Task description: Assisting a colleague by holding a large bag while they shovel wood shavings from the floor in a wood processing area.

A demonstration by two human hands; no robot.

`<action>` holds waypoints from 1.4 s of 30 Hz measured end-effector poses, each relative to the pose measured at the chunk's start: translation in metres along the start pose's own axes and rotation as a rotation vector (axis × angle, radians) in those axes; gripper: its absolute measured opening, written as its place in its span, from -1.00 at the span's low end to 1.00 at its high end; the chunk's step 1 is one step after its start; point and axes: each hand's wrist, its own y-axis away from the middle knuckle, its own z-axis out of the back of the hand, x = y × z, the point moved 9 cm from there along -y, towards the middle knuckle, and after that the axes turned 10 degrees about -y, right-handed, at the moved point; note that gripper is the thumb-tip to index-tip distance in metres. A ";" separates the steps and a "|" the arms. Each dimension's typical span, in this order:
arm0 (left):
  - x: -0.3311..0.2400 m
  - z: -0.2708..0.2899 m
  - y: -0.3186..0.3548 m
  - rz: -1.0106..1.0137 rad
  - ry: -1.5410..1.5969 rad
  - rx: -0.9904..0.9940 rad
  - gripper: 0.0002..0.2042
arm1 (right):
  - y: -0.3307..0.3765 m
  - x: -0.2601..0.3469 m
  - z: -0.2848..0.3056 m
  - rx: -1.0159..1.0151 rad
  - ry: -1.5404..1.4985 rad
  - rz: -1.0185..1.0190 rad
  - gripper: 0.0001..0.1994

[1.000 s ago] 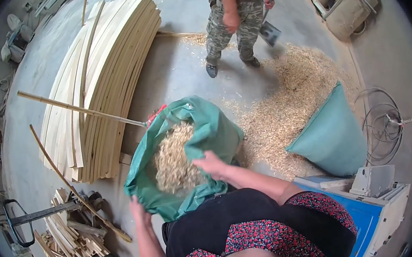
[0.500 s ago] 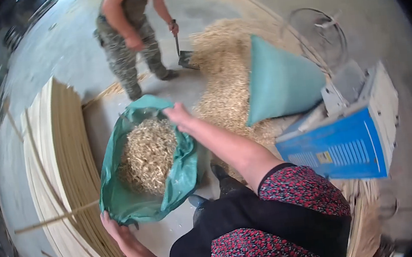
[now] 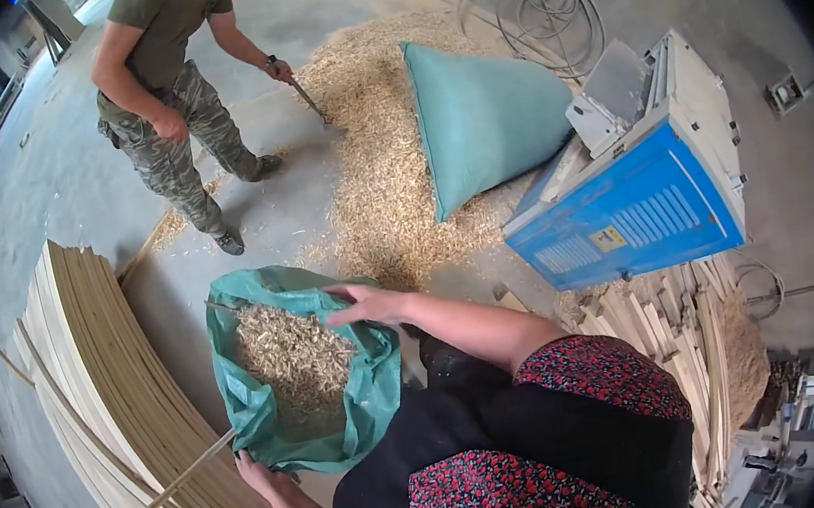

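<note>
In front of me stands a green woven bag (image 3: 378, 381), its mouth wide and its rim rolled outward. Wood shavings (image 3: 294, 355) fill it partway. My left hand (image 3: 259, 471) grips the rim on the near left side, with some fingers hidden behind the fabric. On the far right side of the mouth, my right hand (image 3: 371, 304) lies against the rim with its fingers stretched and apart.
Beyond the bag, a person in camouflage trousers (image 3: 175, 169) holds a shovel (image 3: 308, 100) at a shavings heap (image 3: 374, 173). A full green sack (image 3: 487, 117) leans by a blue machine (image 3: 641, 214). Stacked boards (image 3: 110, 355) stand left, wood strips (image 3: 648, 328) right.
My right hand has loosened from the rim and its fingers have spread. The bag's mouth has become narrower. The person's shovel has moved into the heap, and my view has shifted.
</note>
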 end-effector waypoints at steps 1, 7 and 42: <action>0.003 0.000 0.001 0.000 0.005 -0.004 -0.69 | 0.013 -0.006 0.012 0.006 -0.028 -0.090 -0.37; -0.025 -0.040 0.016 0.007 0.060 -0.049 -0.70 | 0.067 -0.076 0.178 -0.386 -0.292 -0.405 -0.37; 0.005 -0.062 0.004 0.144 -0.149 -0.259 -0.65 | 0.068 -0.104 0.498 -0.964 -0.373 -0.527 -0.75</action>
